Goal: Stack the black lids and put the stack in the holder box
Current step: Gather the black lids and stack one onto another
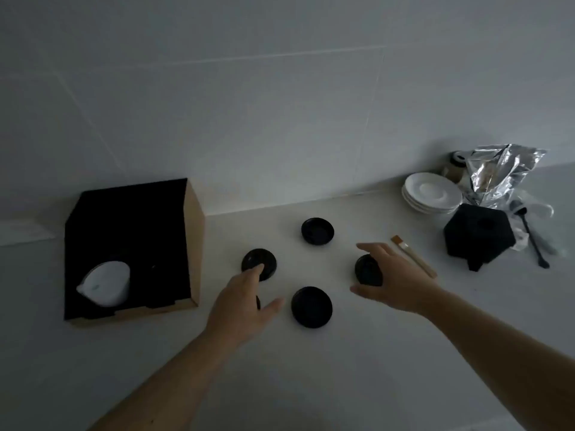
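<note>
Several round black lids lie on the white counter: a far lid (317,231), a left lid (259,263), a near lid (311,307) and a right lid (368,270). My left hand (245,303) is spread, its index fingertip resting on the left lid's near edge, and a dark sliver shows under its palm. My right hand (395,275) curls around the right lid, fingers above and thumb below. The holder box (194,231), cardboard with a black insert, stands at the left against the wall and holds a white pitcher (105,286).
At the right are a small brush (413,256), a black hexagonal object (476,234), stacked white saucers (432,192), a crumpled foil bag (501,172) and a black spoon (532,237). The tiled wall runs along the back.
</note>
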